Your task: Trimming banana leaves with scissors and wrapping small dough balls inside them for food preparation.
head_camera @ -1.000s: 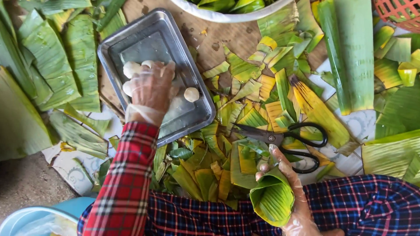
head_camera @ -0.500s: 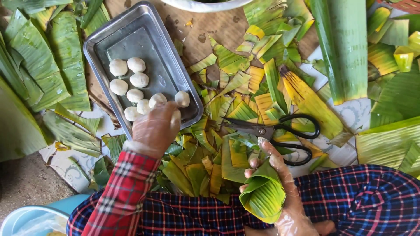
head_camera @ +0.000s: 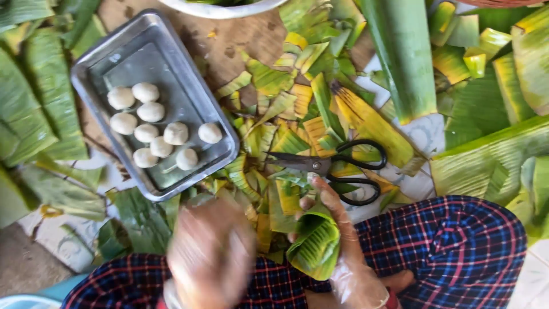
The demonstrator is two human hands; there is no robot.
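- Green leaf cone (head_camera: 314, 246) cupped open-side-up in right hand (head_camera: 343, 252), just right of tray (head_camera: 103, 68), ready for filling.
- Left hand (head_camera: 211, 257) blurred below tray; grip unclear.
- Dough balls (head_camera: 151, 134) inside tray.

I take the metal tray (head_camera: 189, 97) as landmark: dough balls (head_camera: 151, 133) lie in it, scissors (head_camera: 337, 169) right of it on leaf scraps (head_camera: 297, 109), folded leaf cone (head_camera: 314, 246) below-right, bowl (head_camera: 223, 8) behind.
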